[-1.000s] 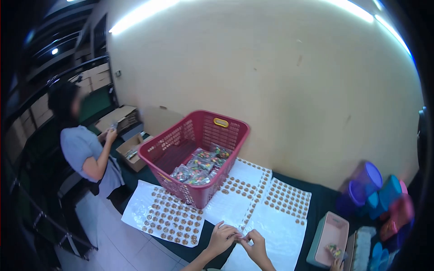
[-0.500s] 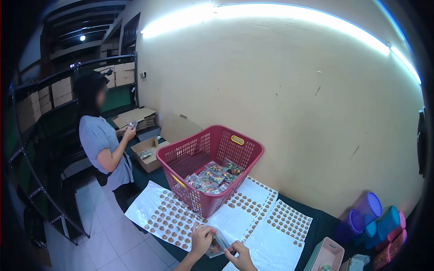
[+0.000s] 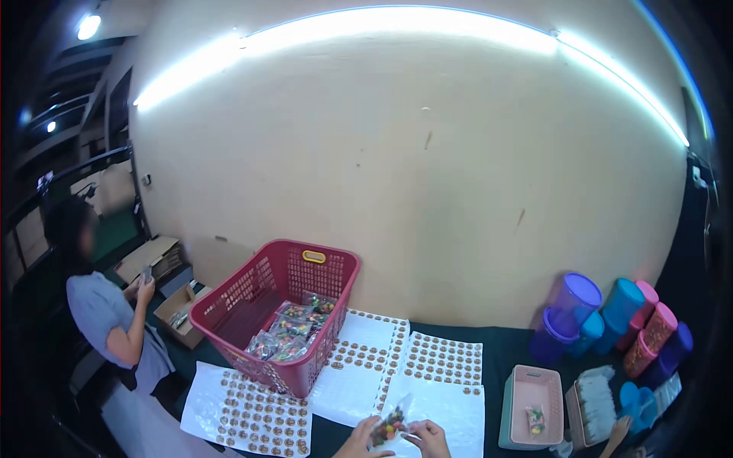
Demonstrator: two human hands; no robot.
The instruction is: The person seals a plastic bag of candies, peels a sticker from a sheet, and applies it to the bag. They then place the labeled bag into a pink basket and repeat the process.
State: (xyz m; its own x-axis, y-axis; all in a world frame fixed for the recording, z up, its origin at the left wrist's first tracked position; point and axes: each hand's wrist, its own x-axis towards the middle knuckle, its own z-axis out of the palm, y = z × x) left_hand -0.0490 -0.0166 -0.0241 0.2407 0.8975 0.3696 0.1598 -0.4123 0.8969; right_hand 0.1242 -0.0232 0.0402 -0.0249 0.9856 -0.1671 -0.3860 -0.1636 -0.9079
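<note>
A small clear plastic bag of colourful pieces (image 3: 392,426) is between my hands at the bottom of the view. My left hand (image 3: 362,443) is closed on its left side. At its right edge, my right hand (image 3: 430,440) pinches with thumb and fingers. Beneath them lie white sheets with rows of round brown stickers (image 3: 435,412). Ahead and to the left stands a large red plastic basket (image 3: 229,309) with several similar filled bags (image 3: 292,327) inside.
A pink-lined basket (image 3: 538,374) holds one small bag. Beside it are a container of clear packets (image 3: 595,404), coloured tubs (image 3: 576,298) and what looks like another person's hand (image 3: 617,433). At left, a co-worker (image 3: 114,320) handles a small item near an open carton (image 3: 181,313).
My view has swung right, bringing the tubs and pink-lined basket further in. The bag, earlier stretched slanting between my hands, now stands more upright with its coloured contents showing.
</note>
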